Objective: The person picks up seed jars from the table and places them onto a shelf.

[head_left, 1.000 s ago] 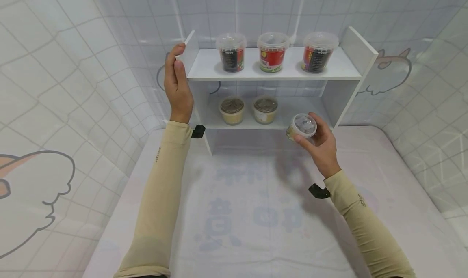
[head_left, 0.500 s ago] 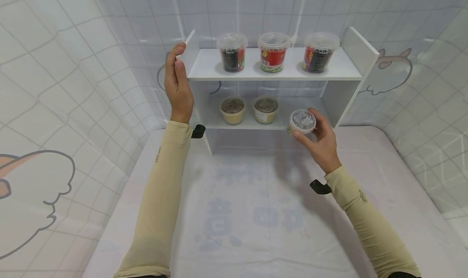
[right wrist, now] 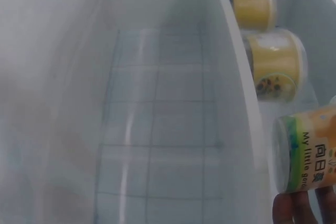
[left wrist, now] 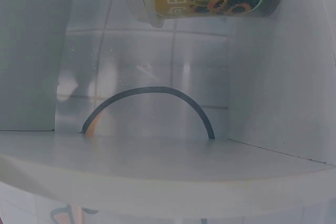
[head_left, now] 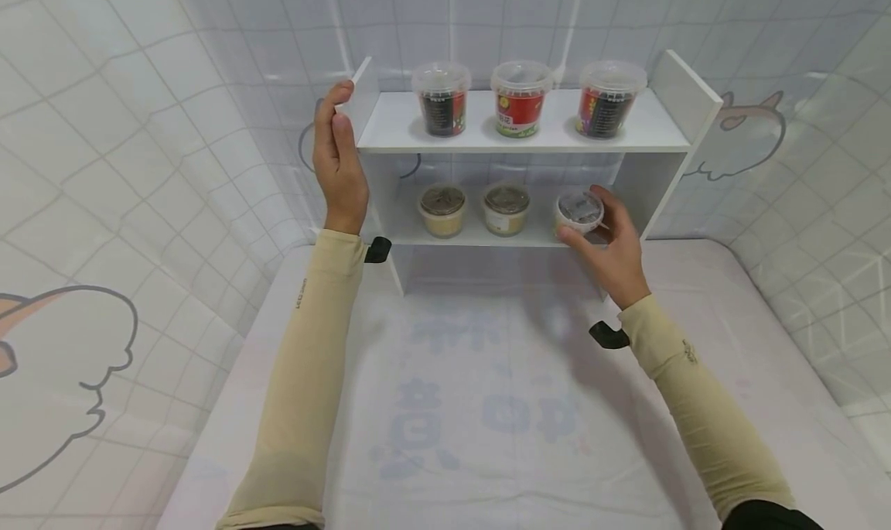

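Observation:
My right hand (head_left: 616, 253) grips a small clear-lidded plastic cup (head_left: 579, 210) at the right end of the lower shelf, thumb in front and fingers on its right. In the right wrist view that cup (right wrist: 307, 150) shows an orange and green label, with fingertips below it. Two similar cups, one on the left (head_left: 442, 211) and one in the middle (head_left: 506, 210), stand upright to its left. My left hand (head_left: 339, 162), fingers straight and raised, rests against the left side panel of the white shelf unit (head_left: 522, 149). No fingers appear in the left wrist view.
Three taller clear cups, a left one (head_left: 443, 100), a middle one (head_left: 520, 99) and a right one (head_left: 609, 99), stand on the upper board. A pale printed cloth (head_left: 480, 453) covers the table. Side panels bound the shelves; a tile-patterned backdrop (head_left: 139, 166) surrounds the unit.
My right hand has moved forward with the cup, from just in front of the lower shelf to over its right part. The cup tilts less. My left hand has stayed still.

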`<state>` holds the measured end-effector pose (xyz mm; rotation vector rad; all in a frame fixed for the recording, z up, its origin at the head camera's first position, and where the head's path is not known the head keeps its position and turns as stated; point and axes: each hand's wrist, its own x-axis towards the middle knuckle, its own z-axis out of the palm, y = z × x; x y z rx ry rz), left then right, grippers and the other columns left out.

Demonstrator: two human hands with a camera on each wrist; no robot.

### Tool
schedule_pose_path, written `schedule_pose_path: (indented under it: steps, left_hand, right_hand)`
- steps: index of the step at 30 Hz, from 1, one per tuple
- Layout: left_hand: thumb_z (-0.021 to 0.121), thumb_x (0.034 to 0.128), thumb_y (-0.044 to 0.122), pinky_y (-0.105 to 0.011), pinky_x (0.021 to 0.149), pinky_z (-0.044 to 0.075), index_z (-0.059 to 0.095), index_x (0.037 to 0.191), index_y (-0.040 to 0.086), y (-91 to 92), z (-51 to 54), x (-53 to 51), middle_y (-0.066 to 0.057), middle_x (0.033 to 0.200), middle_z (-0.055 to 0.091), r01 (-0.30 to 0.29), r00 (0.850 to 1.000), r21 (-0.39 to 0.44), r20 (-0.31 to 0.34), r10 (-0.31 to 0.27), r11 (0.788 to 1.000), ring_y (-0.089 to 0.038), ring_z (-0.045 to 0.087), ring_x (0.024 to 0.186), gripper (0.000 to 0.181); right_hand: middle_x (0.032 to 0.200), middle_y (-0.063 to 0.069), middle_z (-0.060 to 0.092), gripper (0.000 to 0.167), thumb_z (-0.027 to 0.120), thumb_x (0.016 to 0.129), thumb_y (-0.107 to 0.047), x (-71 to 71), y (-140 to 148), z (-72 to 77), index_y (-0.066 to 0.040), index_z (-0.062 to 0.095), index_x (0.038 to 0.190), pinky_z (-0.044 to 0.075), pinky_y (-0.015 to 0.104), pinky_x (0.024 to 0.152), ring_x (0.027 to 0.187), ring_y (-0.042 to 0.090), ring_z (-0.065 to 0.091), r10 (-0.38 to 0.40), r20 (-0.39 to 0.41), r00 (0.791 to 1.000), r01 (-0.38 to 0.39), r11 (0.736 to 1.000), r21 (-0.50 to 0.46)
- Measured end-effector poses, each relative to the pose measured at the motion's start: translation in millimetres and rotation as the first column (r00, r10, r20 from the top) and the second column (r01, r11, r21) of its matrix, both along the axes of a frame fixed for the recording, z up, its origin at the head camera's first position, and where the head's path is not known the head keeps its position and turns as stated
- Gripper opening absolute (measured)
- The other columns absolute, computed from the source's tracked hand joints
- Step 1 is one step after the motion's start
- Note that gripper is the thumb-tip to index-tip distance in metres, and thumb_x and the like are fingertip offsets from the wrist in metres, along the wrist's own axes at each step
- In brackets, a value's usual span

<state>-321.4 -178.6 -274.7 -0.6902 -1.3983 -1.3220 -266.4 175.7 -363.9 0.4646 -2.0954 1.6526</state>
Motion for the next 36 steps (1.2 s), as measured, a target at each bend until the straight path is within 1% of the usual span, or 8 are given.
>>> schedule_pose_path:
  steps: [2,6,14,23,27,31,34,36]
  left_hand:
    - [0.032,0.1036,-0.014,-0.045,0.118,0.033,0.053,0.128,-0.017,0.3,0.3,0.2,-0.029,0.134,0.056,-0.001,1.0,-0.001,0.0,0.001,1.0,-0.027,0.05,0.134,0.033]
    - [0.032,0.1037,-0.013,-0.045,0.118,0.033,0.052,0.128,-0.018,0.6,1.0,0.4,-0.031,0.133,0.056,-0.006,1.0,-0.005,-0.003,0.006,1.0,-0.027,0.05,0.133,0.032]
    - [0.032,0.1037,-0.013,-0.046,0.118,0.033,0.052,0.129,-0.018,1.0,0.5,-0.1,-0.033,0.134,0.055,0.002,1.0,-0.007,-0.006,-0.002,1.0,-0.028,0.05,0.134,0.033]
    - [0.032,0.104,-0.012,-0.045,0.118,0.033,0.052,0.131,-0.017,0.0,0.4,0.0,-0.029,0.134,0.057,-0.012,1.0,-0.001,0.003,0.012,1.0,-0.026,0.051,0.133,0.034]
    - [0.032,0.1041,-0.012,-0.045,0.118,0.033,0.052,0.131,-0.018,-0.5,0.3,-0.7,-0.031,0.134,0.056,-0.013,1.0,-0.001,-0.002,0.013,1.0,-0.026,0.051,0.133,0.034]
    - [0.032,0.1043,-0.012,-0.045,0.118,0.033,0.052,0.131,-0.017,-0.7,-0.3,-1.2,-0.03,0.134,0.056,-0.009,1.0,-0.002,0.001,0.009,1.0,-0.026,0.05,0.134,0.033]
    - [0.032,0.1044,-0.012,-0.045,0.118,0.033,0.052,0.131,-0.017,-0.8,-0.7,-1.2,-0.029,0.134,0.056,-0.01,1.0,-0.006,0.004,0.01,1.0,-0.026,0.05,0.134,0.033]
    - [0.032,0.1044,-0.012,-0.045,0.118,0.033,0.052,0.131,-0.017,-0.8,-0.7,-1.0,-0.03,0.134,0.056,-0.012,1.0,-0.008,0.003,0.012,1.0,-0.026,0.05,0.134,0.033]
  right_hand:
    - [0.141,0.016,0.052,0.072,0.079,0.087,-0.003,-1.7,0.1,4.0,-0.001,0.044,0.15,0.048,0.028,0.096,0.118,0.014,0.053,-0.018,0.029,0.999,0.018,1.0,0.012]
    - [0.14,0.016,0.052,0.073,0.08,0.087,-0.007,-5.9,-0.4,9.8,-0.001,0.043,0.15,0.048,0.032,0.097,0.116,0.014,0.053,-0.022,0.067,0.998,0.021,1.0,0.017]
    - [0.138,0.017,0.051,0.075,0.08,0.088,-0.01,-12.2,-1.4,10.7,-0.004,0.041,0.152,0.049,0.037,0.098,0.114,0.016,0.053,-0.048,0.123,0.991,0.042,0.998,0.047]
    - [0.137,0.019,0.05,0.075,0.077,0.09,-0.011,-13.9,-2.8,12.0,-0.002,0.037,0.153,0.049,0.036,0.096,0.112,0.017,0.054,-0.042,0.141,0.989,0.031,0.996,0.081]
    - [0.137,0.021,0.049,0.075,0.075,0.092,-0.011,-15.0,-2.4,13.9,-0.001,0.033,0.154,0.048,0.028,0.094,0.112,0.022,0.054,-0.03,0.176,0.984,0.013,0.995,0.095]
    - [0.141,0.02,0.045,0.08,0.073,0.095,-0.021,-27.7,2.4,4.3,-0.007,0.027,0.159,0.046,0.024,0.092,0.116,0.026,0.054,-0.028,0.234,0.972,0.001,0.993,0.116]
    - [0.144,0.017,0.043,0.086,0.073,0.095,-0.032,-40.2,7.3,-7.5,-0.015,0.023,0.161,0.046,0.026,0.093,0.119,0.027,0.053,-0.033,0.261,0.965,-0.001,0.992,0.13]
    - [0.145,0.016,0.043,0.087,0.074,0.094,-0.035,-44.2,9.0,-11.9,-0.018,0.021,0.162,0.046,0.027,0.094,0.12,0.026,0.052,-0.035,0.268,0.963,-0.001,0.991,0.132]
